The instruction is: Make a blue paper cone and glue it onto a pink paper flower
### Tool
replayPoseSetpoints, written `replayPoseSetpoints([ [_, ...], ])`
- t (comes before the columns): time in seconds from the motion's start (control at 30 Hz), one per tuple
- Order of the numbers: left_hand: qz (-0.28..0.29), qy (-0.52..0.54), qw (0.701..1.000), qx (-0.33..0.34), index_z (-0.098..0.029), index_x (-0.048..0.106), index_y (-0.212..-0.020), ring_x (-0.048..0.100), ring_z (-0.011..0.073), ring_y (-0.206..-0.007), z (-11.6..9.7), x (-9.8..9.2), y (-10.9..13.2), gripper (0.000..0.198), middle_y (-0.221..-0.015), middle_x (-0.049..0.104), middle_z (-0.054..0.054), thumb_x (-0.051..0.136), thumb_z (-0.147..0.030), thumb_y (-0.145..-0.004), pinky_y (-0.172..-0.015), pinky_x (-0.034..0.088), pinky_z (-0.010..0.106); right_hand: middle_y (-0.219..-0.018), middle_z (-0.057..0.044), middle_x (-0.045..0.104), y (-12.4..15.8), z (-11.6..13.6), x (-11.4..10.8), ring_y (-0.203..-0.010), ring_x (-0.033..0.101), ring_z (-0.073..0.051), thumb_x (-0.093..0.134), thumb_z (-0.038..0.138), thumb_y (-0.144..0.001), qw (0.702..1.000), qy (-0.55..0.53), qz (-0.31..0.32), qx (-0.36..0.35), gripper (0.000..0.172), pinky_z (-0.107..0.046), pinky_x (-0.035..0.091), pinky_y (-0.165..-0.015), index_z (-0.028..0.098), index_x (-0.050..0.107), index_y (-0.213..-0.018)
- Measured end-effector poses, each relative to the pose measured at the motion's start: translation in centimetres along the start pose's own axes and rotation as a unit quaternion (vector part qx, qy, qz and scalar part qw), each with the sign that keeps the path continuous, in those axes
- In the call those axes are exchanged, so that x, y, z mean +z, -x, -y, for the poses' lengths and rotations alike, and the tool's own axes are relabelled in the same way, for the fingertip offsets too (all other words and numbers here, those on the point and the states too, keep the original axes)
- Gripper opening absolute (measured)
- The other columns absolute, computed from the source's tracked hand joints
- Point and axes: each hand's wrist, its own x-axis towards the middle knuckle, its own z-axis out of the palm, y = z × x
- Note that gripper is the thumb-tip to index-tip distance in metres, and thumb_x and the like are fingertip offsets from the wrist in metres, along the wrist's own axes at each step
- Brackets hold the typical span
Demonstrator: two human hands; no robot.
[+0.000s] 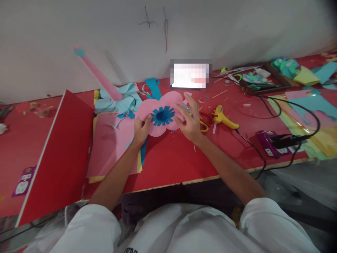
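Note:
A pink paper flower (158, 132) with rounded petals is held up over the red table. Its middle carries a blue paper ring (163, 115) with cut tabs splayed outward around a dark blue hollow. My left hand (142, 129) grips the flower's left edge, thumb on the front and the other fingers hidden behind. At the right petals, my right hand (191, 121) has its fingers raised and spread, with the thumb close to the paper; whether it touches is unclear. Scissors with yellow and red handles (204, 126) lie partly behind my right hand.
A yellow glue gun (223, 118) lies right, its cord running past a purple power strip (273, 144). Pink paper sheets (110, 147) are stacked left beside a red upright board (58, 151). A pink paper tube (100, 75) stands behind, left of a blurred screen (189, 75).

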Motion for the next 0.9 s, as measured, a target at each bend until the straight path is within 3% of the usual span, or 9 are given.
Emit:
replayPoseSetpoints([
  [0.13, 0.007, 0.002, 1.000, -0.001, -0.019, 0.079, -0.080, 0.067, 0.0141, -0.068, -0.1, 0.1, 0.0, 0.052, -0.077, 0.074, 0.003, 0.079, -0.071, -0.085, -0.068, 0.058, 0.025, -0.169, -0.005, 0.048, -0.1, 1.8, -0.1, -0.166, 0.029, -0.036, 0.057, 0.047, -0.107, 0.993, 0.062, 0.088, -0.042, 0.052, -0.064, 0.036, -0.132, 0.039, 0.052, -0.159],
  [0.23, 0.007, 0.011, 1.000, -0.010, -0.019, 0.080, -0.080, 0.067, 0.0139, -0.067, 0.0, 0.1, 0.1, 0.053, -0.077, 0.075, 0.004, 0.079, -0.072, -0.084, -0.068, 0.059, 0.025, -0.172, -0.010, 0.043, 0.0, 2.3, 0.5, -0.165, 0.030, -0.039, 0.060, 0.047, -0.106, 0.993, 0.050, 0.084, -0.062, 0.052, -0.068, 0.035, -0.131, 0.032, 0.058, -0.155],
  [0.37, 0.005, 0.015, 1.000, -0.010, -0.019, 0.079, -0.082, 0.069, 0.0152, -0.070, -0.2, 0.3, 0.2, 0.053, -0.079, 0.076, 0.004, 0.079, -0.072, -0.084, -0.069, 0.059, 0.026, -0.174, -0.007, 0.042, 0.2, 1.9, 0.7, -0.163, 0.035, -0.038, 0.060, 0.044, -0.106, 0.995, 0.020, 0.085, -0.053, 0.036, -0.069, 0.034, -0.131, 0.033, 0.070, -0.139],
  [0.6, 0.025, -0.012, 1.000, 0.005, -0.017, 0.078, -0.083, 0.067, 0.0168, -0.071, -0.2, 0.1, 0.6, 0.044, -0.077, 0.074, 0.004, 0.083, -0.061, -0.085, -0.070, 0.056, 0.028, -0.175, -0.008, 0.040, -0.4, 3.7, 0.1, -0.167, 0.024, -0.042, 0.063, 0.050, -0.104, 0.990, 0.017, 0.137, -0.027, 0.056, -0.074, 0.022, -0.133, 0.038, 0.054, -0.158],
  [0.73, 0.034, -0.027, 0.999, 0.011, -0.017, 0.080, -0.086, 0.068, 0.0173, -0.074, -0.3, 0.1, 0.8, 0.043, -0.081, 0.076, 0.004, 0.083, -0.060, -0.085, -0.073, 0.056, 0.027, -0.176, -0.007, 0.039, -0.4, 4.4, 0.1, -0.168, 0.021, -0.043, 0.061, 0.049, -0.105, 0.990, 0.021, 0.139, -0.026, 0.050, -0.076, 0.021, -0.133, 0.039, 0.058, -0.154],
  [0.9, 0.010, -0.024, 0.999, 0.018, -0.018, 0.078, -0.080, 0.066, 0.0167, -0.070, -0.5, 0.2, 0.7, 0.049, -0.076, 0.072, 0.004, 0.080, -0.066, -0.087, -0.069, 0.055, 0.027, -0.170, -0.009, 0.048, 0.0, 4.2, 0.0, -0.164, 0.032, -0.041, 0.058, 0.050, -0.106, 0.994, 0.019, 0.103, -0.029, 0.037, -0.072, 0.029, -0.131, 0.030, 0.068, -0.136],
])
